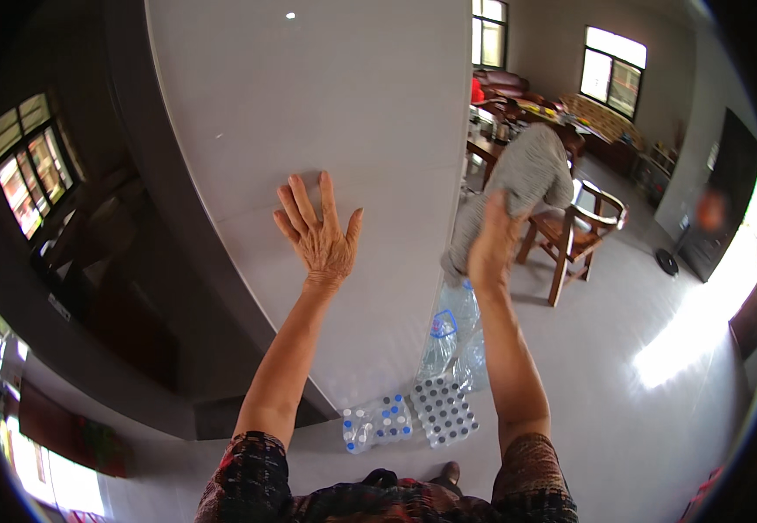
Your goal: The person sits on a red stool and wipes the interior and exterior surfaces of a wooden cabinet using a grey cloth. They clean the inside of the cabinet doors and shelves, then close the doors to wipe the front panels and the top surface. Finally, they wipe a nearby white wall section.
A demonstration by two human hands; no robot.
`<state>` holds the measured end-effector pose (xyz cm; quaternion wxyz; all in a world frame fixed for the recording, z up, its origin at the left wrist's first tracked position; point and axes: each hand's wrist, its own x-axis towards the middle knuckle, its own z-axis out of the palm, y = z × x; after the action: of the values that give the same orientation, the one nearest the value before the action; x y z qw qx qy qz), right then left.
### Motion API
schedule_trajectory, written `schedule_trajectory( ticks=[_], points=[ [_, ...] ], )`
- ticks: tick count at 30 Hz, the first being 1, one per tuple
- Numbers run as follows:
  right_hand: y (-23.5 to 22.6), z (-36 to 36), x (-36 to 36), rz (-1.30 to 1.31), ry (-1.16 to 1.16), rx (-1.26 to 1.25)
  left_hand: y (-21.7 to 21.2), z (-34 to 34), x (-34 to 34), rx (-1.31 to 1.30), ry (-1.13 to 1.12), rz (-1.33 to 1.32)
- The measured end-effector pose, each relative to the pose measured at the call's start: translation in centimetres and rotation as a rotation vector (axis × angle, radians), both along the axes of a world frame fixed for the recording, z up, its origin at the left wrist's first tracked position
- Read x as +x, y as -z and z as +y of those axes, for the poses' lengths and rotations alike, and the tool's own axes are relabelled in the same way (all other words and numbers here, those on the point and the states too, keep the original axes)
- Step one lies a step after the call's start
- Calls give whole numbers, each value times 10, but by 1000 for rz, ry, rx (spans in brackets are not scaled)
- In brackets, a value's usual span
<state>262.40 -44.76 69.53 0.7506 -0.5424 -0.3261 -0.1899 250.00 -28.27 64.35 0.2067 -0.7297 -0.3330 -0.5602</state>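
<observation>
My left hand (317,231) rests with spread fingers against a tall, pale, glossy panel (308,96) in front of me. A grey cloth (522,166) with a ribbed texture is gripped in my right hand (493,244), raised beside the panel's right edge. Part of the cloth hangs down past the wrist. The right fingers are partly blurred and partly covered by the cloth. Whether the cloth touches the panel edge, I cannot tell.
Packs of capped bottles (444,411) lie on the floor below, with large clear water jugs (441,344) behind them. A wooden chair (570,231) and a cluttered table stand at right. A dark glossy surface (125,288) adjoins the panel on the left.
</observation>
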Motion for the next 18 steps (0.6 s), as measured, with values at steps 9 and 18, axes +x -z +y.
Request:
schedule_trajectory(
  ticks=[9, 18],
  points=[
    [-10, 107, 65, -1015, 248, -205, 8, 14, 15, 163, -243, -40],
    [-75, 116, 95, -1142, 200, -5, 5, 11, 21, 198, -306, -40]
  ],
)
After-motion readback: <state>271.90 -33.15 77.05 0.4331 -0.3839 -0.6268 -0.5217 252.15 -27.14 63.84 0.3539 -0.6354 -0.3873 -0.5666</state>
